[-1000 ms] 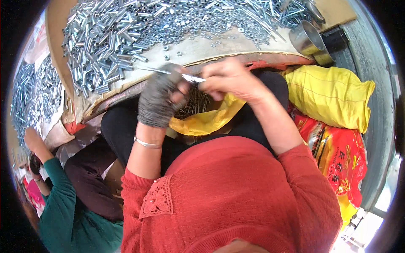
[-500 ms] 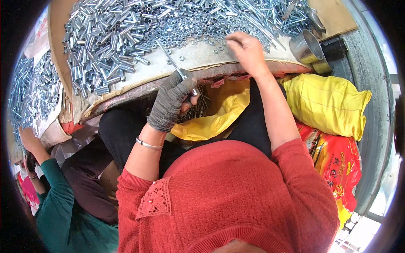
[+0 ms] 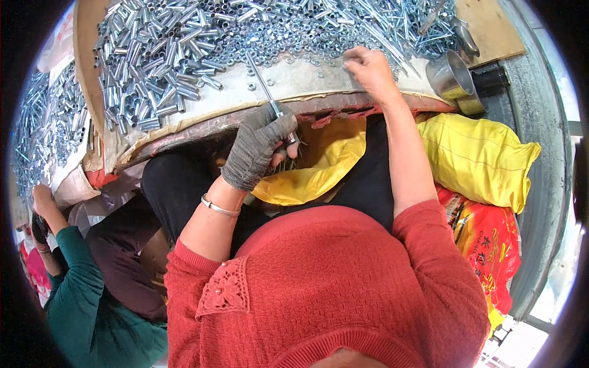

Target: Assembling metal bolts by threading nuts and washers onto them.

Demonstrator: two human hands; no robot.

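1. Pale sheeting (image 3: 227,98) covers the worktop, its layered front edge (image 3: 359,100) worn, reddish and curving across the view.
2. Metal tubes (image 3: 165,73) lie heaped at the left, small nuts (image 3: 270,49) spread across the middle, and long thin bolts (image 3: 426,30) are piled at the right.
3. An upright wooden strip (image 3: 89,80) borders the pile on the left; beyond it a co-worker (image 3: 76,270) in a green sleeve reaches toward another heap.
4. At the right are a flat board (image 3: 497,27) and a metal cup (image 3: 446,75); nearer the person, a yellow sack (image 3: 478,159) lies above a red package (image 3: 494,251).
5. The metal rod (image 3: 262,84) is held just in front of the worktop, its thin end reaching over the sheeting near the nuts.
6. Its long axis slants: the thin tip points away from the person and to the left, the thicker end back toward the person and to the right.
7. The left hand (image 3: 261,144), in a grey fingerless glove, has its fingers curled around that thicker end, above an open yellow bag (image 3: 294,190).
8. The bare right hand (image 3: 371,69) is at the near fringe of the nuts, fingers partly bent; whether they pinch anything, I cannot tell.
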